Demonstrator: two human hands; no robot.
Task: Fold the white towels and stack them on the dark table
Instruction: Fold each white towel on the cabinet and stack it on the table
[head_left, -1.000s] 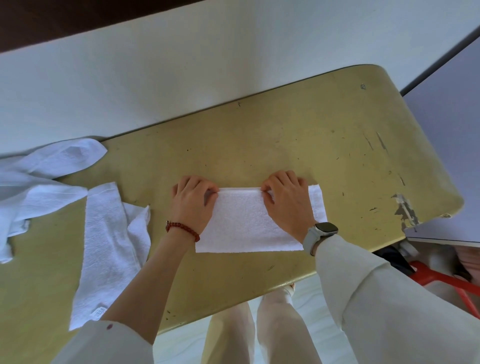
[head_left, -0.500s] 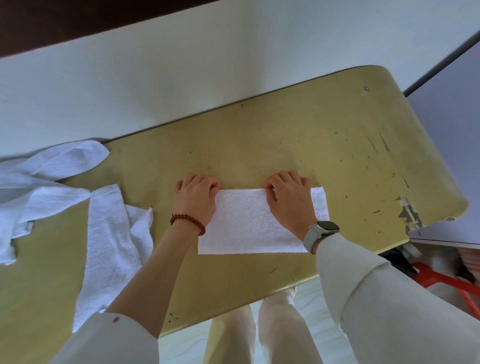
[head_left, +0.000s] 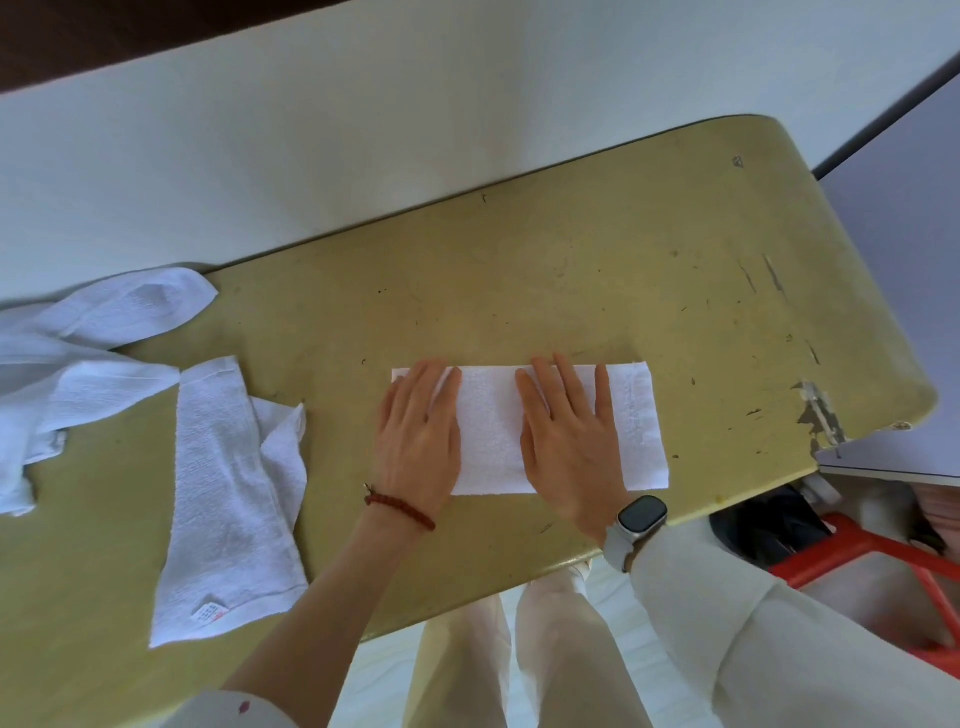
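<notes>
The folded towel (head_left: 491, 426) lies flat on the yellow table (head_left: 571, 291), near its front edge. The left hand (head_left: 421, 441) and right hand (head_left: 569, 441) press on it, fingers straight and flat. Two unfolded towels (head_left: 228, 499) lie left.

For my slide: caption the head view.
Both hands, left and right, press flat on a folded towel.

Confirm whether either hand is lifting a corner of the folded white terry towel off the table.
No: the left hand and right hand both lie flat, fingers straight, on the folded white terry towel, which lies flat on the yellow-green table.
</notes>
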